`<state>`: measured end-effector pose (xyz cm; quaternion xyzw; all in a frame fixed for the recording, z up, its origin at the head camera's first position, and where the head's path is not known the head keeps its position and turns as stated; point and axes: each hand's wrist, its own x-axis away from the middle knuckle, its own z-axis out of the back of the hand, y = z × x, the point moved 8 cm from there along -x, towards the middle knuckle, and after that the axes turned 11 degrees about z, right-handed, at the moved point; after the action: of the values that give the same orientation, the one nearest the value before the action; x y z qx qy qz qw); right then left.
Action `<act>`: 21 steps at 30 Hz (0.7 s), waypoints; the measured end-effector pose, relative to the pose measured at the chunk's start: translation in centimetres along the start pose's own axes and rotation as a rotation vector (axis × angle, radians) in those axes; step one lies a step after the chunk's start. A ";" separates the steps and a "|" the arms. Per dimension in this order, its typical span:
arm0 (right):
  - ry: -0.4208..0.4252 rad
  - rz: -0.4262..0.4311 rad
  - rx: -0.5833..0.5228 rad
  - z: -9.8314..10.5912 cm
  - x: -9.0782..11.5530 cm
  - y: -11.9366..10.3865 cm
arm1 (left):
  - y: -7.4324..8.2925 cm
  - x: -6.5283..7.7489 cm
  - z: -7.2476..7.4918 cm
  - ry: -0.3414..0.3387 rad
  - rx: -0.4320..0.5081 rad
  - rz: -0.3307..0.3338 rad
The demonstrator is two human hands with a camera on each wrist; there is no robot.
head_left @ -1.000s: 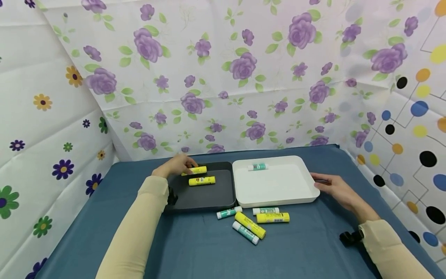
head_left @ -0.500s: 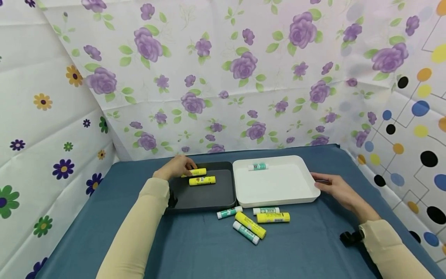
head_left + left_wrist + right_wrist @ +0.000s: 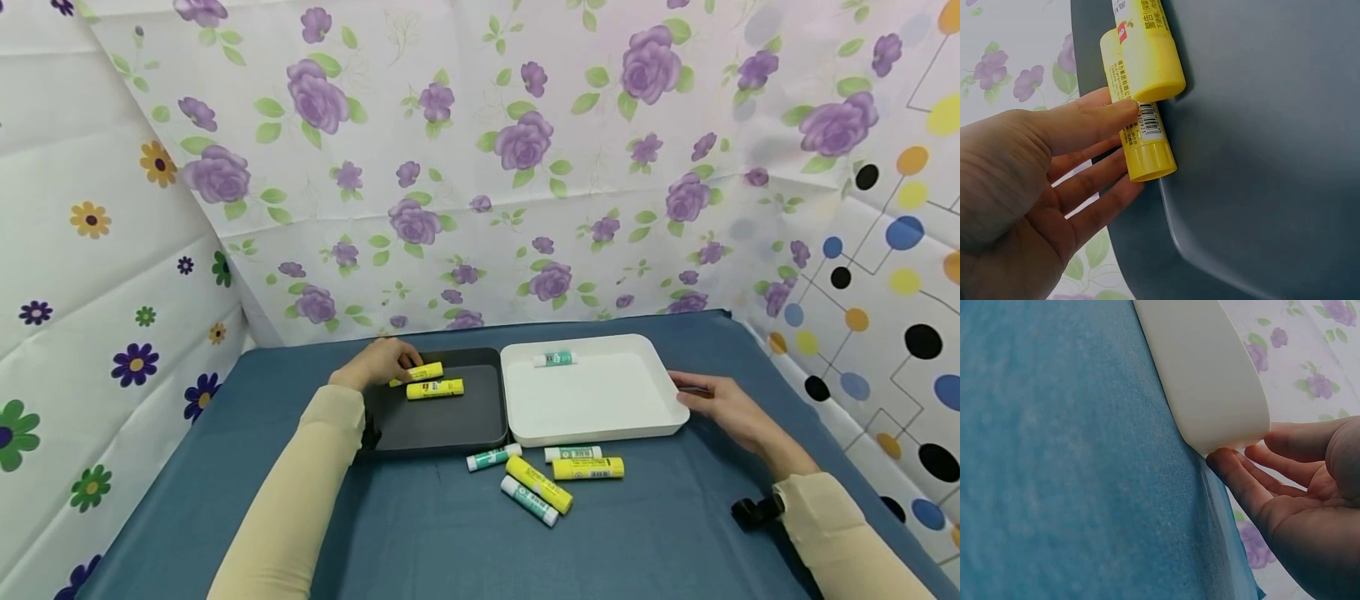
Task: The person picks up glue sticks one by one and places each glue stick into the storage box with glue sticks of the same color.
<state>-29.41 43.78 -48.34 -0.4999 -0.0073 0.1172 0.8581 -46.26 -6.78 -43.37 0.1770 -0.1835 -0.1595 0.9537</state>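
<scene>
At the back left of the dark grey tray (image 3: 457, 425), my left hand (image 3: 378, 362) pinches a yellow glue stick (image 3: 1149, 140). In the left wrist view the thumb lies across its label, and the fingers are spread behind it. A second yellow glue stick (image 3: 435, 389) lies right beside it in the tray and overlaps it in the left wrist view. My right hand (image 3: 723, 407) holds the right edge of the white tray (image 3: 600, 433). The right wrist view has the thumb at the rim and the fingertips low against the outer wall (image 3: 1216, 381).
One green-and-white glue stick (image 3: 556, 359) lies in the white tray. In front of the trays, on the blue cloth (image 3: 637, 533), are several more, among them a yellow one (image 3: 588, 468) and a green one (image 3: 529, 500). Patterned curtains (image 3: 480, 167) close off the back and sides.
The held glue stick has tilted slightly, its left end coming lower, and my left hand has shifted down a little with it. My right hand and both trays stay in place.
</scene>
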 end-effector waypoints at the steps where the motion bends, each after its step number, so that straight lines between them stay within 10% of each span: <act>1: 0.001 0.000 0.001 0.0 0.0 0.0 | 0.0 0.0 0.0 0.000 0.001 0.002; 21: -0.003 0.004 0.001 -0.1 0.0 -0.2 | 0.5 1.3 0.9 0.032 0.009 -0.033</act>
<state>-29.34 43.63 -48.26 -0.4990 -0.0076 0.1198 0.8582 -45.40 -7.05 -42.02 0.1868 -0.1660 -0.1717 0.9529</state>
